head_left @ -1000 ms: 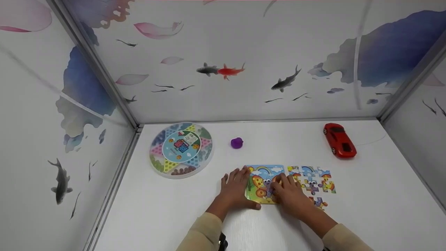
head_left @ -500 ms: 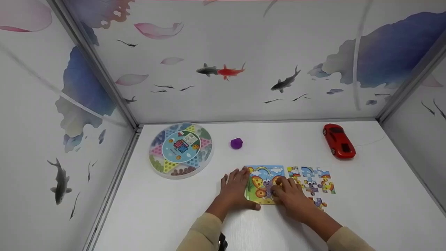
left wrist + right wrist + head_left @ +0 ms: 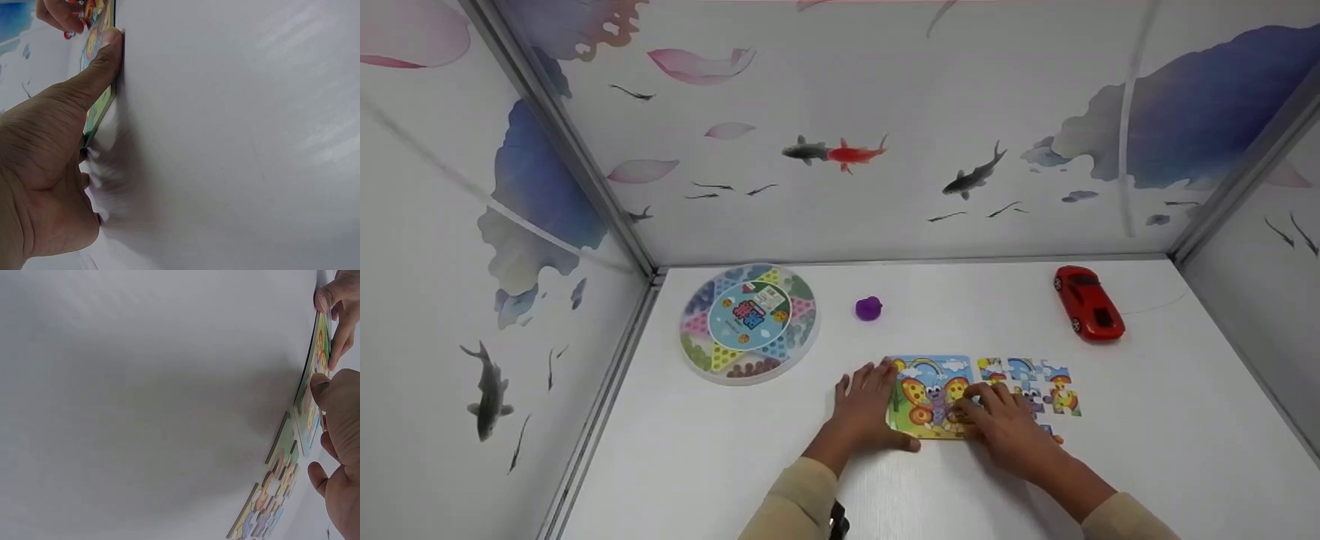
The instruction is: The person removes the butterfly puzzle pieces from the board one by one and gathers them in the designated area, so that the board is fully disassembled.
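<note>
A square jigsaw puzzle board (image 3: pixel 934 371) with a butterfly picture lies flat near the front middle of the table. My left hand (image 3: pixel 862 409) is spread at its left side, fingers along the left edge and the straight thumb (image 3: pixel 104 62) at the front edge. Over the lower right of the picture is my right hand (image 3: pixel 1011 431); its bent fingers and thumb (image 3: pixel 319 382) pinch at a puzzle piece, mostly hidden under the fingertips. Several loose puzzle pieces (image 3: pixel 1063 397) lie in rows just right of the board, partly covered by the right hand.
A round Chinese checkers set (image 3: pixel 750 315) lies at the back left. Beside it sits a small purple toy (image 3: pixel 868 308). A red toy car (image 3: pixel 1089 304) stands at the back right. Printed wall panels (image 3: pixel 885 202) close off the table's back and sides.
My right hand has shifted slightly right across the board, uncovering more of the butterfly's right wing and covering more of the loose pieces. The left hand has stayed in place.
</note>
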A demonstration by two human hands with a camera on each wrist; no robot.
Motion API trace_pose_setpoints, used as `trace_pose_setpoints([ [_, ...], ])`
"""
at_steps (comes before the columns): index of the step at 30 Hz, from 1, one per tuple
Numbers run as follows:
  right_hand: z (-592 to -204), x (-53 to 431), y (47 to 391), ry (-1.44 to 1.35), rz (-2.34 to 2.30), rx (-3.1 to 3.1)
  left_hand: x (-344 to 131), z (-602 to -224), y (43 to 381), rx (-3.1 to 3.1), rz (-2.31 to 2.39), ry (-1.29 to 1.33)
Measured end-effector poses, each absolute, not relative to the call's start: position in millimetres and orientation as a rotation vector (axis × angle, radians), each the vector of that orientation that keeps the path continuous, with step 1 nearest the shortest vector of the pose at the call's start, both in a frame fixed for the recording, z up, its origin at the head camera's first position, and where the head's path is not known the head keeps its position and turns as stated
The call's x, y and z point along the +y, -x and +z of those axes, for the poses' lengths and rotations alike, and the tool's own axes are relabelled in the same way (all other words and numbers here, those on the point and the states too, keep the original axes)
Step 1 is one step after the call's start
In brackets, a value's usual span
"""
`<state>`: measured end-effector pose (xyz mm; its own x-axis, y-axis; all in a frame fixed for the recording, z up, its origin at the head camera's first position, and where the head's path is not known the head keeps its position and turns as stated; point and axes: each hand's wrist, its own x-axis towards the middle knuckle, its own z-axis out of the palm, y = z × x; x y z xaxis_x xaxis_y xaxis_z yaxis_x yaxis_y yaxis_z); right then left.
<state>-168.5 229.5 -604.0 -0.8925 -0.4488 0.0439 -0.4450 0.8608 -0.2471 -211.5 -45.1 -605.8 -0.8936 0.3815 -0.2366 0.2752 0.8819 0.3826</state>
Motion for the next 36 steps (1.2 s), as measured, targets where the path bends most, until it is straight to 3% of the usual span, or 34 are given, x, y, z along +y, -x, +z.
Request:
trace_pose_setpoints([
  [10,-600,266,161,0.651,-0.544,3.021,-45,-607,213,2.738,0.506,-0.502],
  [25,-608,327,142,0.758,-0.577,3.232,-46,-605,211,2.722,0.565,-0.501],
  [36,-612,363,130,0.467,-0.584,3.154,-46,-605,210,2.742,0.546,-0.506],
])
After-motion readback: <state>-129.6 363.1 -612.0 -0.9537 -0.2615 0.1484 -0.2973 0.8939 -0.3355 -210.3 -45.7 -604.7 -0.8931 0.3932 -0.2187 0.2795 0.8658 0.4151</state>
